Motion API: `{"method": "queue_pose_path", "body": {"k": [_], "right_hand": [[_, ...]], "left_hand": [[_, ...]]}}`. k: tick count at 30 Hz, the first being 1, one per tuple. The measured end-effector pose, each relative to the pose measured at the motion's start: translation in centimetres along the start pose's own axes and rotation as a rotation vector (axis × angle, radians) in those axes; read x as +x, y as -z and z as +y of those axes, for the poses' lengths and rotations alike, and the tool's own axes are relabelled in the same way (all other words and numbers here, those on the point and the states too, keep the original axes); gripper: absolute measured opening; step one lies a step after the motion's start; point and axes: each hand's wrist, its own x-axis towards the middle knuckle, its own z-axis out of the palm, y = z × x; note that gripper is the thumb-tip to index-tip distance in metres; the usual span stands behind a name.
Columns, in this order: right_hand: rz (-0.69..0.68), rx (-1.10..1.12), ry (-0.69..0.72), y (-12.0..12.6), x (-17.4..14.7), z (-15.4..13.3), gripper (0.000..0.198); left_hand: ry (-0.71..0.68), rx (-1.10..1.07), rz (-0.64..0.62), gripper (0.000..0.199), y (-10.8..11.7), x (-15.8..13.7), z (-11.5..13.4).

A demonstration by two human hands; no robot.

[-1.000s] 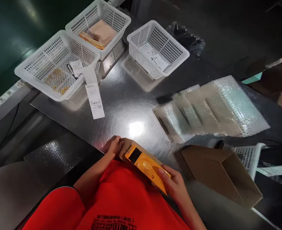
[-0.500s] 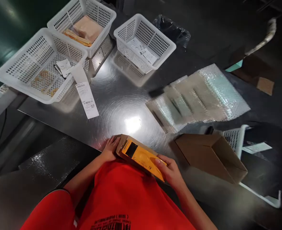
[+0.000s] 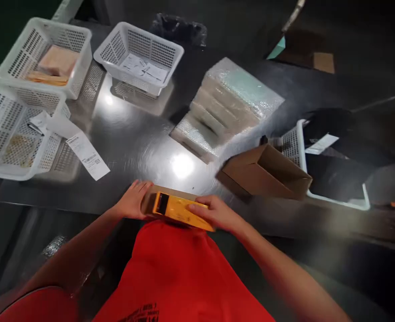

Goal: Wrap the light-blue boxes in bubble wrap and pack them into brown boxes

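Observation:
In front of my red shirt, my right hand (image 3: 214,212) grips the right end of a flat yellow device (image 3: 180,211) with a dark window at its left end, thumb on top. I cannot make out its exact kind. The device lies against a brown cardboard box (image 3: 174,191) at the near edge of the metal table. My left hand (image 3: 133,200) is closed around the left end of this box, fingers over its far side. Most of the box is hidden beneath the device and my hands.
Bubble-wrapped packs (image 3: 224,107) lie overlapped beyond my hands. An open cardboard box (image 3: 261,172) stands to the right, beside a white basket (image 3: 303,147). White baskets (image 3: 139,58) with papers and envelopes stand far left; a printed label strip (image 3: 88,156) hangs from one onto the table (image 3: 137,138).
The view has swung, so the baskets and packs now sit further left. Both hands keep hold of the box and the yellow device, which now lies closer to level in the picture.

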Motion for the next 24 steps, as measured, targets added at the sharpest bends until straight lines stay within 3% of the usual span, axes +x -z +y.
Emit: {"method": "queue_pose_path", "body": {"k": [6,8,10,13,15,17,19,21,24], "right_hand": [[0.149,-0.015,-0.176,8.4,-6.5,13.4,0.060],[0.160,-0.070,-0.161,9.0,-6.1,16.9,0.062],[0.175,-0.166,-0.083,8.4,-4.2,18.4,0.062],[0.190,-0.341,0.007,6.5,-0.7,17.0,0.058],[0.209,-0.413,0.020,5.5,0.9,15.0,0.052],[0.228,-0.452,0.002,4.9,1.6,13.0,0.048],[0.236,-0.465,-0.043,4.6,1.8,11.5,0.049],[0.245,-0.465,-0.083,4.5,1.8,10.2,0.051],[0.277,-0.469,-0.107,4.6,1.8,8.7,0.050]], "left_hand": [[0.160,0.182,-0.080,0.106,0.4,-0.3,0.1],[0.200,0.281,-0.112,0.106,0.6,-0.6,0.2],[0.225,0.426,-0.136,0.104,1.0,-0.8,1.0],[0.233,0.713,-0.126,0.111,0.8,0.3,4.4],[0.170,0.817,-0.138,0.119,-0.4,2.1,7.8],[0.048,0.780,-0.205,0.121,-2.5,4.4,11.2],[0.012,0.726,-0.251,0.115,-4.8,6.7,13.5],[0.034,0.696,-0.244,0.106,-6.4,8.2,14.4],[0.018,0.637,-0.196,0.100,-7.0,8.9,14.0]]}}
